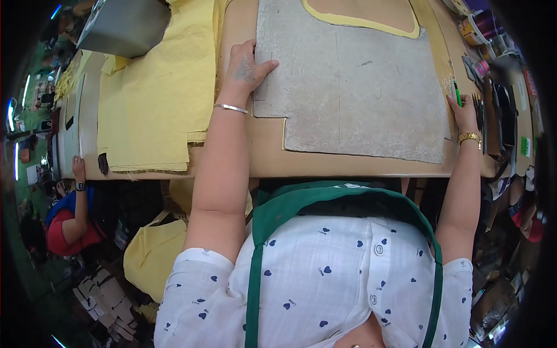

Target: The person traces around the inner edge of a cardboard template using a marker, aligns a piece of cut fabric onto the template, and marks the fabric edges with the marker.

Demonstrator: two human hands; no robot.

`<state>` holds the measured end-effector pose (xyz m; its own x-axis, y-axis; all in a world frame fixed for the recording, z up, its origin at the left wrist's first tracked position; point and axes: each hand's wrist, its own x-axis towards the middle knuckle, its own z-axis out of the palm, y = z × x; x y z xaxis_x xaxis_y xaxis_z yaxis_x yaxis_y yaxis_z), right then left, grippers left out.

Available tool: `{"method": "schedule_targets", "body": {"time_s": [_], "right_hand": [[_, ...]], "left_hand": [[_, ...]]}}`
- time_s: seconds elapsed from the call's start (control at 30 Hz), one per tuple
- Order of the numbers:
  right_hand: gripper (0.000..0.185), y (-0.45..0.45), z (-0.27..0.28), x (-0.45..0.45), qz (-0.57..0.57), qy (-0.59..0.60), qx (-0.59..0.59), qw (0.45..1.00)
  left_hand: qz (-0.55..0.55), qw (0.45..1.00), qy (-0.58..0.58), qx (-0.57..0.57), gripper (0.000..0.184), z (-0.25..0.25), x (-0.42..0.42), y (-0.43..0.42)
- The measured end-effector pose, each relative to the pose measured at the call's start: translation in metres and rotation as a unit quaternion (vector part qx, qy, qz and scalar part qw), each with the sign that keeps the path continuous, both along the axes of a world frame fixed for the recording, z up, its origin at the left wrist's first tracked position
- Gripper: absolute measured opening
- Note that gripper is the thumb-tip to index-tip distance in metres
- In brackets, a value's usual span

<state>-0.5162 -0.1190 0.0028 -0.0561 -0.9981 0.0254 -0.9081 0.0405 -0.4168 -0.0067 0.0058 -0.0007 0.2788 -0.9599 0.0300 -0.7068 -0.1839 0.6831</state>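
Note:
A large grey pattern template [365, 93] with a cut-out at its far side lies on the tan tabletop, and yellow material [362, 22] shows along that cut-out. At the template's left edge is my left hand [245, 71], its thumb laid over the top and its other fingers bent along the side, gripping the edge. My right hand [466, 115] is by the template's right side, closed round a green pen [458, 93] that points up and away from me. Some of the right fingers are hidden.
Stacked yellow fabric pieces [154, 116] lie to the left, with a grey metal box [123, 26] on their far end. Dark pencils [478, 110], a brown bag [498, 116] and tubs [473, 29] stand at the right. A co-worker in red [67, 232] sits at the left.

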Motion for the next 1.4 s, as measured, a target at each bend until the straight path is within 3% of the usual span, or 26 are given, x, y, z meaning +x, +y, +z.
{"method": "schedule_targets", "body": {"time_s": [0.37,0.47,0.57,0.77,1.07,1.4], "right_hand": [[0.046,0.013,0.011,0.013,-0.006,0.012,-0.008,1.0],[0.047,0.011,0.01,0.011,-0.006,0.027,-0.007,1.0],[0.048,0.012,0.012,0.013,-0.014,0.039,-0.006,0.999],[0.046,0.016,0.015,0.017,-0.013,0.037,-0.027,0.999],[0.042,0.021,0.016,0.024,-0.032,0.005,-0.026,0.999],[0.04,0.02,0.011,0.022,-0.028,-0.001,-0.034,0.999]], "left_hand": [[0.022,1.0,0.0,0.009,0.065,0.0,-0.002,-0.004],[0.01,0.993,-0.084,-0.084,0.05,-0.006,-0.002,-0.005],[0.015,0.987,-0.109,-0.115,0.047,-0.009,-0.002,-0.004],[-0.003,0.989,-0.111,-0.099,0.044,-0.004,-0.002,-0.003],[0.014,0.994,-0.064,-0.084,0.063,0.007,-0.011,0.005],[0.009,0.985,-0.171,-0.007,0.061,0.025,-0.017,0.005]]}}
